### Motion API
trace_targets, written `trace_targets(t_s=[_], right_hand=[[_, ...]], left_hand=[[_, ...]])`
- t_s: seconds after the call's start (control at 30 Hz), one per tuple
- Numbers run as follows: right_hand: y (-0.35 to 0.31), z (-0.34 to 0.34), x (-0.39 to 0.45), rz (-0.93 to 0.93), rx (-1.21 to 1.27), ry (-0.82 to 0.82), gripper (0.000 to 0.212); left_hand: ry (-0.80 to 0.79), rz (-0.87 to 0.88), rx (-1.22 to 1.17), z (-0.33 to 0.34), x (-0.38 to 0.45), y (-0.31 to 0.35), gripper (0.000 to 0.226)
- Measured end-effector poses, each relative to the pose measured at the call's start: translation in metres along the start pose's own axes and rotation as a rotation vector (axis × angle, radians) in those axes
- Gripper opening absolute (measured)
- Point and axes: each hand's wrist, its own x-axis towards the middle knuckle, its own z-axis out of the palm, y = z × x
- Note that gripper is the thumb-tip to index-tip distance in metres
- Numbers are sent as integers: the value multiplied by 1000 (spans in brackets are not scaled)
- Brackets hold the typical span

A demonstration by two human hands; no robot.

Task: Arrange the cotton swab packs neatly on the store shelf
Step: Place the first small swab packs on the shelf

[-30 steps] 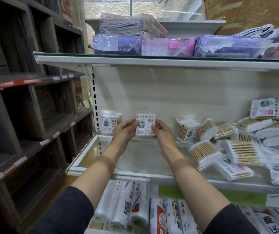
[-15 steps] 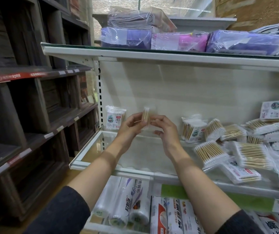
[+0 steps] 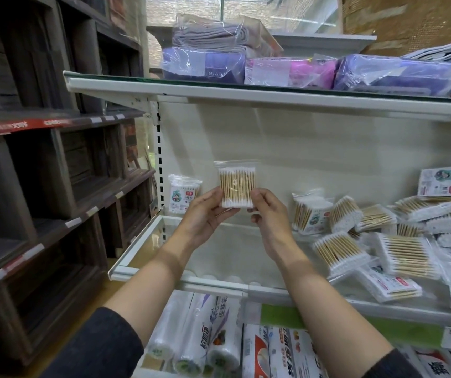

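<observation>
While you hold the cotton swab pack point(image 3: 236, 187) upright at the centre of the frame, its plain side faces you, showing wooden sticks and white tips through clear film. Your left hand point(image 3: 205, 214) pinches its lower left corner and your right hand point(image 3: 269, 214) its lower right corner, so each grip is clamped on the pack, above the bare left part of the store shelf point(image 3: 180, 279). One standing pack point(image 3: 184, 197) leans against the back panel at centre left, printed label outward; it probably sets the pattern. To place yours well, it would seem best to turn the label outward, stand the pack just beside that one and align the bottom edges. The film looks thin and slippery, so a light squeeze at the edges should suffice. The loose heap of packs point(image 3: 382, 236) at the right of the frame remains to be sorted.
</observation>
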Motion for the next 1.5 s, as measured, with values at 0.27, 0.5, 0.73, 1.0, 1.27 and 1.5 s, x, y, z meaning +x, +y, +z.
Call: trace_targets(t_s=[0.27, 0.5, 0.73, 1.0, 1.27, 1.5], right_hand=[[-5, 3, -2, 111, 421, -104, 20], [-6, 3, -2, 119, 476, -120, 16], [-4, 1, 0, 119, 503, -102, 14], [0, 1, 2, 133, 488, -72, 16], [0, 1, 0, 148, 408, -45, 23], [-2, 3, -4, 237, 265, -113, 23]], left_hand=[[-7, -27, -74, -2, -2, 2, 46], [-19, -26, -110, -3, -2, 2, 38], [-55, -47, -129, -2, -1, 1, 27], [-7, -42, -122, -3, -1, 0, 46], [-13, -86, -151, -4, 0, -3, 24], [-153, -58, -43, -4, -1, -6, 37]])
